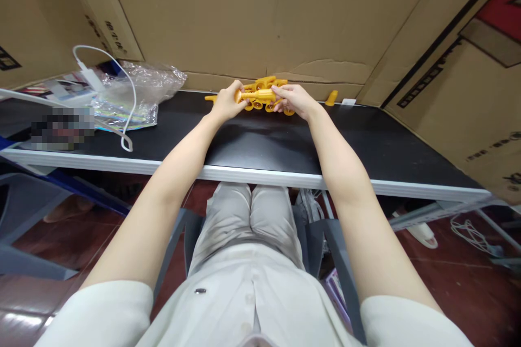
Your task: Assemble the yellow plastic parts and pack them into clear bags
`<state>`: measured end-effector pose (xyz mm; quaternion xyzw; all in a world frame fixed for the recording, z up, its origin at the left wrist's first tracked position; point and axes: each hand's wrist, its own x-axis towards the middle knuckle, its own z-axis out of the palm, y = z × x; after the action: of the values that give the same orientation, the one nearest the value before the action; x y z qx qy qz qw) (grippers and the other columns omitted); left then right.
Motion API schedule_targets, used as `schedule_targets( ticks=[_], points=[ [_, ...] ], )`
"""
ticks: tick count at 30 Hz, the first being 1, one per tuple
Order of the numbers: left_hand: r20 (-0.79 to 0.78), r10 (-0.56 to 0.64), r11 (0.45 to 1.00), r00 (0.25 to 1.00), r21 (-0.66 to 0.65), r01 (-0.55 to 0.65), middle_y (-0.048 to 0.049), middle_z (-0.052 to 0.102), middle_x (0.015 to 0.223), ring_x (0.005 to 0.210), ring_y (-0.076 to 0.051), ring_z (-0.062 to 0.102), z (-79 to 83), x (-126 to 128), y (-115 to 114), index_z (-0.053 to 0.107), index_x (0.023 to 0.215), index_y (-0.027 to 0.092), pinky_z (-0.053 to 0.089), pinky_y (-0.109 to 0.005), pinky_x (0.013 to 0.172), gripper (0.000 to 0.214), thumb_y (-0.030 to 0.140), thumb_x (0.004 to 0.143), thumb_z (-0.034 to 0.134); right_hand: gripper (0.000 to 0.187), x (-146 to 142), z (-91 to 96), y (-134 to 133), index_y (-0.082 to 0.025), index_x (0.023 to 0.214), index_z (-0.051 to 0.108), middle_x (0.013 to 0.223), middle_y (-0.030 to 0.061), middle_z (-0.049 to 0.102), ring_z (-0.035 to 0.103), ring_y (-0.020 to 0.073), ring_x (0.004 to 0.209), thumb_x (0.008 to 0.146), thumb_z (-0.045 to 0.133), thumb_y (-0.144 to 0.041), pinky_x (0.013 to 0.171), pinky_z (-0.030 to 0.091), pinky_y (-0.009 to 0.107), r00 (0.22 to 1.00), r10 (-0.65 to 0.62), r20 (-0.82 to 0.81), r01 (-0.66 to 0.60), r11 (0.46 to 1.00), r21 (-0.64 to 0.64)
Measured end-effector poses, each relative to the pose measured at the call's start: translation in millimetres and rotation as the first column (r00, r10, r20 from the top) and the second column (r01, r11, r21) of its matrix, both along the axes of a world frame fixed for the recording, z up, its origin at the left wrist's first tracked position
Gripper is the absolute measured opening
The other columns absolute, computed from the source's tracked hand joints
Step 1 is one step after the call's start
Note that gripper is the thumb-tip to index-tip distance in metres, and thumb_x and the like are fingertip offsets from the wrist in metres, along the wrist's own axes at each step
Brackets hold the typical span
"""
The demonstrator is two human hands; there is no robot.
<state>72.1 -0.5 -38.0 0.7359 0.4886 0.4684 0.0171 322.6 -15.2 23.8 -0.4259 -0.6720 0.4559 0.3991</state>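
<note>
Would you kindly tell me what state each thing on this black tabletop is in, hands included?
Left hand: closed on one end of the ribbed yellow plastic piece
Right hand: gripping its other end
Ribbed yellow plastic piece: held sideways
Other yellow pieces: clustered, partly hidden
Small yellow piece: apart, apparently upright
Clear plastic bag: crumpled
White cable: curved

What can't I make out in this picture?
Head view:
Held orange piece: ends partly covered by the left hand and right hand.
Yellow pieces behind: exact count, overlapped by the hands and each other.
Pixelated item: identity, blurred out.
Right cardboard panel: full extent, cut by picture edge.
</note>
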Motion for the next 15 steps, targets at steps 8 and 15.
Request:
schedule_targets(
  ticks=[8, 15],
  points=[
    [-0.002, 0.016, 1.000, 1.000, -0.027, -0.016, -0.0016, 0.071, 0.087, 0.101, -0.029, 0.077, 3.8, 4, -6, 0.064, 0.099, 0.025, 0.058, -0.046, 0.101, 0.024, 0.020, 0.084, 0.081, 0.047, -3, 0.5, 1, -0.019, 0.086, 0.069, 0.067, 0.0022, 0.070, 0.065, 0.0127, 0.051, 0.088, 0.089, -0.062, 0.047, 0.047, 0.022, 0.999, -0.035, -0.033, 0.033, 0.998, -0.047],
    [-0.033, 0.033, 0.996, 0.999, -0.078, -0.035, -0.0031, 0.074, 0.097, 0.112, -0.031, 0.076, 7.5, 6, -11, 0.065, 0.105, 0.024, 0.057, -0.049, 0.106, 0.022, 0.019, 0.086, 0.075, 0.041, -3, -1.9, 4, -0.019, 0.093, 0.070, 0.065, 0.0018, 0.070, 0.065, 0.0131, 0.050, 0.093, 0.086, -0.058, 0.047, 0.049, 0.021, 0.997, -0.045, -0.064, 0.039, 0.995, -0.095]
  ],
)
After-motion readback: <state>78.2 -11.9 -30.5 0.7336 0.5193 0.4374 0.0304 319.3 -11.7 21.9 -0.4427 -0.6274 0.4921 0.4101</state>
